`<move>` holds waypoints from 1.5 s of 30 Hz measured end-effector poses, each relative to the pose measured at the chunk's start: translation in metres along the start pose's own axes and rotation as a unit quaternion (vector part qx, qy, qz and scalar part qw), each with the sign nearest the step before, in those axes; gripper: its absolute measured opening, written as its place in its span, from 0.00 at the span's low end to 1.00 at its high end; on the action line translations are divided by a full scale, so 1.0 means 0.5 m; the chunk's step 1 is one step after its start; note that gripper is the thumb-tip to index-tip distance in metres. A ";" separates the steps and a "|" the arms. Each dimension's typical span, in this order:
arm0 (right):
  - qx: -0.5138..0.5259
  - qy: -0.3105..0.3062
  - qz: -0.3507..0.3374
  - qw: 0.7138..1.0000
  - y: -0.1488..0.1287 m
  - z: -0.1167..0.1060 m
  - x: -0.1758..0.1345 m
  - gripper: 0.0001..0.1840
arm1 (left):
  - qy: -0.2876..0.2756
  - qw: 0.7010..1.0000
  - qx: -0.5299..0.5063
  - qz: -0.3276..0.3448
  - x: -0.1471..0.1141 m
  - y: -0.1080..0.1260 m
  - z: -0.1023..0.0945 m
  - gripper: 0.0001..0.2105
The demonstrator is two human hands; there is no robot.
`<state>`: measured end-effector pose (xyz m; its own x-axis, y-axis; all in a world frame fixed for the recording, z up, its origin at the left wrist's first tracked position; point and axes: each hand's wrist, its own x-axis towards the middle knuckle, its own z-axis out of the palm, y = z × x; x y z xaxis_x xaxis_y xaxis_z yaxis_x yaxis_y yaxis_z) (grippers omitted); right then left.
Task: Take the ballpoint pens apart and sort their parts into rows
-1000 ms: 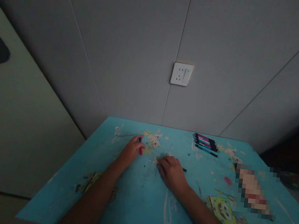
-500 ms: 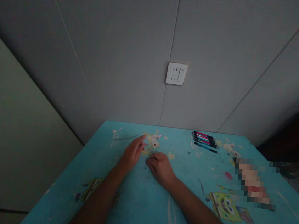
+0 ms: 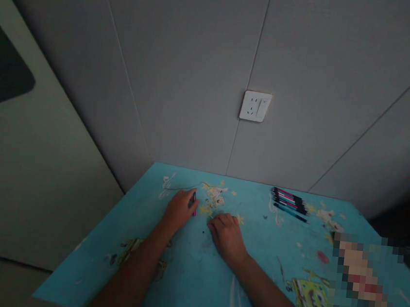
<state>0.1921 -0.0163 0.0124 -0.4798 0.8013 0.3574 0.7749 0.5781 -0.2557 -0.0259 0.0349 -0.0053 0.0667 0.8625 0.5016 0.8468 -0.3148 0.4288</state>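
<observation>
My left hand is closed around a short dark and pink pen, pinched upright between thumb and fingers above the table. Much of the pen is hidden by the fingers. To its right, my right hand rests low over the table with its fingers curled and pressed together. Whatever may be in those fingers is too small or hidden to name. A tiny dark speck lies on the table between the hands.
Several pens lie side by side at the back right, a blue one nearest me. A blurred-out flat item is at the right. The blue cartoon-print tabletop meets a grey wall with a socket.
My left hand has turned, and the dark and pink pen now shows upright in its fingers. My right hand stays nearly in place, fingers more tucked. The camera view has tilted and shifted left.
</observation>
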 end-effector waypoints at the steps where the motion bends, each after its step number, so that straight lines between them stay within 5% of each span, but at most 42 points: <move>1: 0.001 0.001 -0.003 1.000 0.000 -0.001 -0.001 0.10 | -0.003 1.000 0.012 0.004 0.000 0.001 -0.001 0.19; 7: 0.006 0.014 0.011 1.000 0.002 -0.007 0.020 0.10 | -0.019 1.000 0.024 0.007 0.003 -0.005 -0.003 0.17; 18: -0.010 0.002 0.088 0.996 -0.016 0.051 0.174 0.13 | -0.029 0.999 0.034 0.002 0.006 -0.034 -0.013 0.09; 24: 0.052 -0.015 0.032 0.998 0.045 -0.020 0.068 0.15 | -0.020 0.999 0.031 -0.004 0.009 -0.041 -0.017 0.10; 31: 0.091 -0.024 0.086 0.992 0.122 -0.077 -0.100 0.15 | -0.008 0.999 0.041 -0.016 0.002 -0.021 -0.015 0.11; 38: 0.015 -0.068 0.071 0.995 0.070 -0.065 -0.100 0.10 | -0.005 0.998 0.059 -0.001 -0.001 0.009 -0.023 0.10; 45: -0.022 -0.082 0.086 0.993 0.067 -0.065 -0.101 0.09 | -0.056 0.992 -0.018 0.113 -0.022 0.101 -0.013 0.10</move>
<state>0.2558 -0.0424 0.0148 -0.3969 0.9037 0.1605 0.8667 0.4266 -0.2587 0.0130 0.0070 0.0156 0.3123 0.8066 0.5019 0.7842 -0.5171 0.3430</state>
